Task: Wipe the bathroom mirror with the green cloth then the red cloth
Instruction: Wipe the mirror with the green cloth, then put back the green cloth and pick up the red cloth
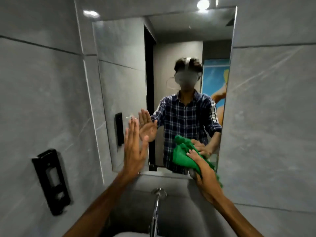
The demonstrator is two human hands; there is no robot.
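Mirror (123,69) glass hangs on the grey tiled wall (273,117) above a basin, and both hands are up against its lower part. At the bottom right of the glass, the right hand (203,170) presses a crumpled green cloth (181,156) flat to the surface, with the fingers (192,153) laid over the cloth and lightly spread rather than curled round it; part of the cloth hangs down past the wrist, below the mirror's lower edge. Toward the lower left of the glass, the left hand (134,149) is held upright with its palm facing the mirror and its fingers straight and close together; whether the palm actually touches the glass cannot be told. The two hands are well apart. The reflection shows a person in a dark checked shirt wearing a headset. Below the mirror a chrome tap (156,207) comes out of the wall over the basin. On the left wall, beside the mirror, a black holder (51,182) is fixed.
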